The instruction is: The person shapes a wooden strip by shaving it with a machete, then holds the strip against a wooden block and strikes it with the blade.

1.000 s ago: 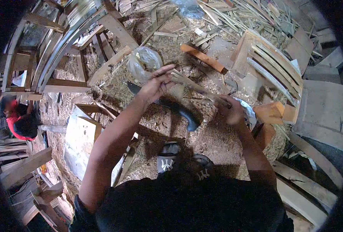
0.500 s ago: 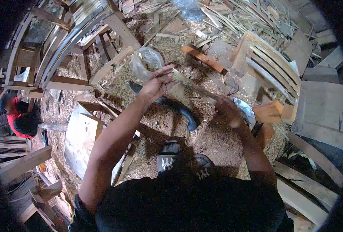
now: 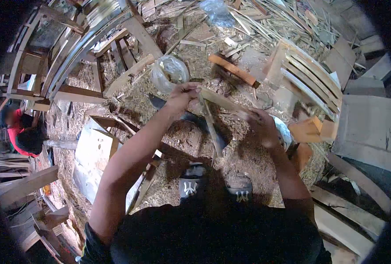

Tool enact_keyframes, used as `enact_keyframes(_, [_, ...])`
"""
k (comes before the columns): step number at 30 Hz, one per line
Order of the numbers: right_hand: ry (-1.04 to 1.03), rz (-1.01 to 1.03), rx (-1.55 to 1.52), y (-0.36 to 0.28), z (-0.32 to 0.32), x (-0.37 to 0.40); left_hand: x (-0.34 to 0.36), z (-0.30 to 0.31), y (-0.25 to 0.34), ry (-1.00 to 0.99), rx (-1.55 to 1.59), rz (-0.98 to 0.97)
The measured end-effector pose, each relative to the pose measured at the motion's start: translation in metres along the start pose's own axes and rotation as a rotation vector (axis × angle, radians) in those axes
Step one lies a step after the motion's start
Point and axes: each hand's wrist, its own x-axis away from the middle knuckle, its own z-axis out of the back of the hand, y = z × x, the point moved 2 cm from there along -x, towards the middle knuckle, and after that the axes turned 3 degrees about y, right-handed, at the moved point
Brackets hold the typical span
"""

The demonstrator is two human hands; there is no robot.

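Note:
Both my hands are raised over the shavings-covered floor, with a thin pale wooden strip [image 3: 224, 100] stretched between them. The fingers of my left hand [image 3: 183, 97] are pinched on its left end. At the other end, my right hand [image 3: 263, 128] is closed around the strip, its fingers slightly blurred. A second narrow strip [image 3: 210, 125] slants down from my left fingertips towards my feet. Behind it on the floor lies a dark curved object [image 3: 193, 118], partly covered by my left hand and the strip.
A clear plastic bag [image 3: 171, 72] lies beyond my left hand, near a reddish-brown wooden block [image 3: 233, 70]. Slatted wooden frames [image 3: 312, 81] stand at right, more frames [image 3: 78, 53] at upper left. Scrap sticks [image 3: 266, 26] cover the back. A person [image 3: 23, 132] in red sits far left.
A second strip now slants down from my left fingers. My left hand has come slightly nearer to me, and the right foot has shifted.

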Motion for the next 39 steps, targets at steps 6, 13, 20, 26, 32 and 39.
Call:
enact_keyframes(6, [-0.073, 0.323, 0.219, 0.004, -0.017, -0.008, -0.023, -0.003, 0.002, 0.095, 0.117, 0.007])
enact_keyframes(13, [-0.075, 0.157, 0.309, -0.029, -0.032, -0.026, -0.039, 0.001, -0.009, 0.223, 0.234, 0.012])
enact_keyframes(20, [-0.038, 0.064, 0.379, -0.011, -0.023, -0.04, -0.039, 0.002, -0.001, 0.197, 0.175, 0.02])
enact_keyframes(26, [-0.126, -0.003, 0.251, 0.004, -0.016, -0.043, -0.053, 0.008, -0.008, 0.012, 0.134, -0.026])
enact_keyframes(32, [-0.039, 0.034, 0.188, -0.026, -0.012, -0.049, -0.039, 0.009, 0.02, 0.001, -0.164, -0.021])
enact_keyframes(39, [0.051, 0.034, 0.231, -0.012, 0.001, -0.048, -0.057, 0.023, 0.001, -0.314, -0.412, -0.194])
